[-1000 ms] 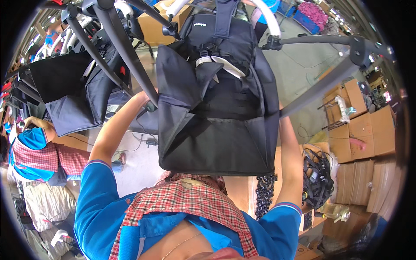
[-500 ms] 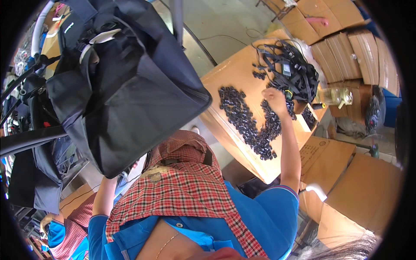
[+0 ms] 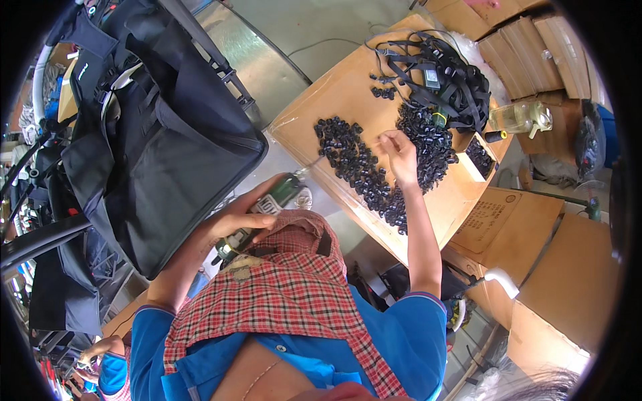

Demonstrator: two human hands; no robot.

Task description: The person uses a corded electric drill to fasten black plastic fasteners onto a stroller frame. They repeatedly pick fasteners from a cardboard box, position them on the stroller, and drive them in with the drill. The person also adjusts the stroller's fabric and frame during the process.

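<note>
My left hand (image 3: pixel 242 219) is closed around a green electric screwdriver (image 3: pixel 286 190), held in front of the apron with its tip toward the table. My right hand (image 3: pixel 400 155) hovers over the tabletop between heaps of small black plastic parts (image 3: pixel 351 154). Its thumb and fingers are pinched together; whatever they hold, if anything, is too small to make out. Close on the left hangs a stroller's black fabric seat (image 3: pixel 167 160), its lower corner near my left forearm.
The cardboard-covered table (image 3: pixel 314 93) also bears a tangle of black straps (image 3: pixel 461 87) and a small open box of black parts (image 3: pixel 480 159). A clear jar (image 3: pixel 521 117) lies beyond its right edge. Cardboard boxes (image 3: pixel 568 281) stand at right. Another person's arm (image 3: pixel 100 349) shows at lower left.
My left hand has come out from behind the black fabric with the screwdriver. My right hand has drawn left, off the dense heap. In the picture, stroller and table have shifted left.
</note>
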